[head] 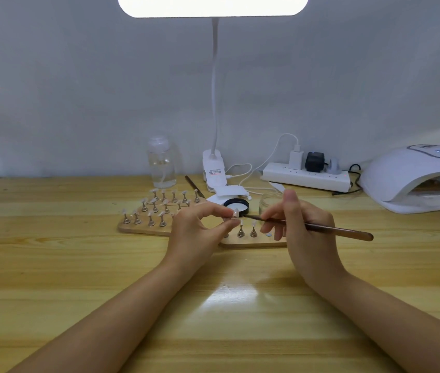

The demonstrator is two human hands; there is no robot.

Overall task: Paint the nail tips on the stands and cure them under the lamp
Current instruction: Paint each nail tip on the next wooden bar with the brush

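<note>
Wooden brush (310, 226) lay nearly horizontal, long axis running 3 to 9 o'clock, bristles pointing at 9 toward the nail tip (235, 212). Right hand (303, 232) pinched the handle between thumb and curled fingers. Left hand (196, 230) pinched the nail tip's stand, held just above the wooden boards (143, 229) at table (78, 265) centre. Curing lamp (415, 179) sat at 2 o'clock.
</note>
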